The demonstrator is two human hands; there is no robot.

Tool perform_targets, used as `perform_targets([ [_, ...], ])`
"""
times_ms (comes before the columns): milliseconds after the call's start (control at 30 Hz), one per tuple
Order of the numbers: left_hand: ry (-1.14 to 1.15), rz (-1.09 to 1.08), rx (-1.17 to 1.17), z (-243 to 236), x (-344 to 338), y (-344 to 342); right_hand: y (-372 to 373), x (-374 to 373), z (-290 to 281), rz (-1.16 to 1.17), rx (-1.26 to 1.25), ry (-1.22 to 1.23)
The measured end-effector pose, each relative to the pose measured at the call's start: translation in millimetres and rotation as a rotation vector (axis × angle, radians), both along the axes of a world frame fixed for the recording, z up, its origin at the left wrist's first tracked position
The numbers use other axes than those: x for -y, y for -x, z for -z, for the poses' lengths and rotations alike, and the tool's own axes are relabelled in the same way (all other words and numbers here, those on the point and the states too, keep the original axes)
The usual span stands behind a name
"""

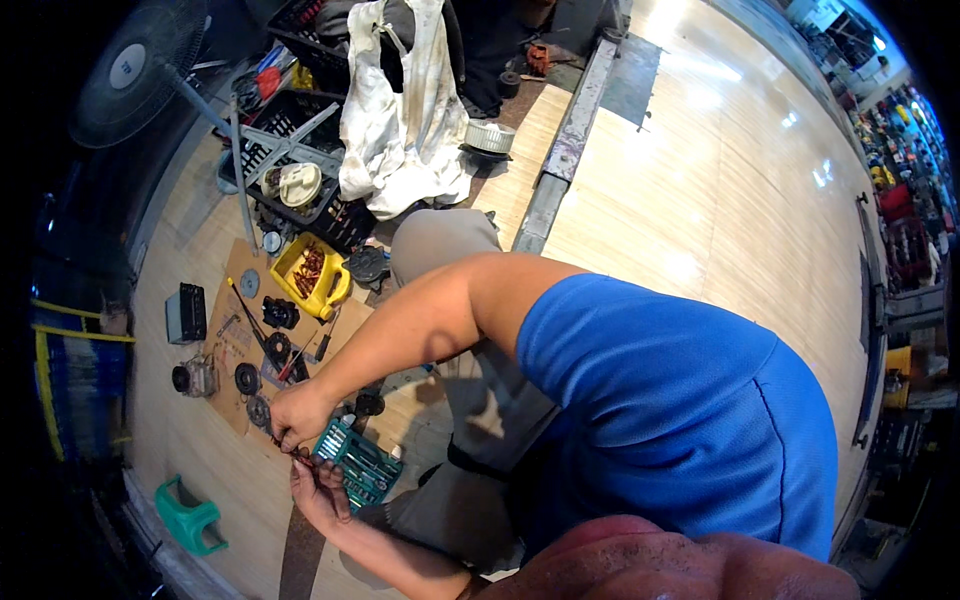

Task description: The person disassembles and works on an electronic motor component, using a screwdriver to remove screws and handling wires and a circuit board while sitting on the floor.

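Observation:
My right hand reaches in from above, with its fingers closed at a small thing between the two hands. Just below it, my left hand is palm up, its fingers curled toward the same spot. The small thing looks dark and reddish, and the fingers mostly cover it. Right beside both hands lies an open green socket set case with rows of metal bits and sockets. Black round parts, among them a pulley-like disc, lie near my right hand on a cardboard sheet.
A cut yellow jug holds copper-coloured pieces. Past the cardboard are a metal compressor-like part and a black box. A green stool stands lower left, a fan upper left. Black crates and a white cloth are farther up.

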State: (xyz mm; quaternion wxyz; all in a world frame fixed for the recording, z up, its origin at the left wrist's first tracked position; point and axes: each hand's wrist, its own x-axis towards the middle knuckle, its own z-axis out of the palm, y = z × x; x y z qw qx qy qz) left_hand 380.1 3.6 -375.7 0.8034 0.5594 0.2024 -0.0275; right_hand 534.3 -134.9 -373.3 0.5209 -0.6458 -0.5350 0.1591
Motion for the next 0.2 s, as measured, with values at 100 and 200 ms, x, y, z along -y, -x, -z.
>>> perform_targets([
  [100, 0.019, -0.057, 0.042, 3.3, -4.0, 10.9, 2.9, -16.4, 7.9, -0.036, 0.078, -0.054],
  [200, 0.002, -0.168, -0.021, 9.6, -0.5, 20.1, 38.8, -61.3, 19.7, -0.140, 0.080, -0.159],
])
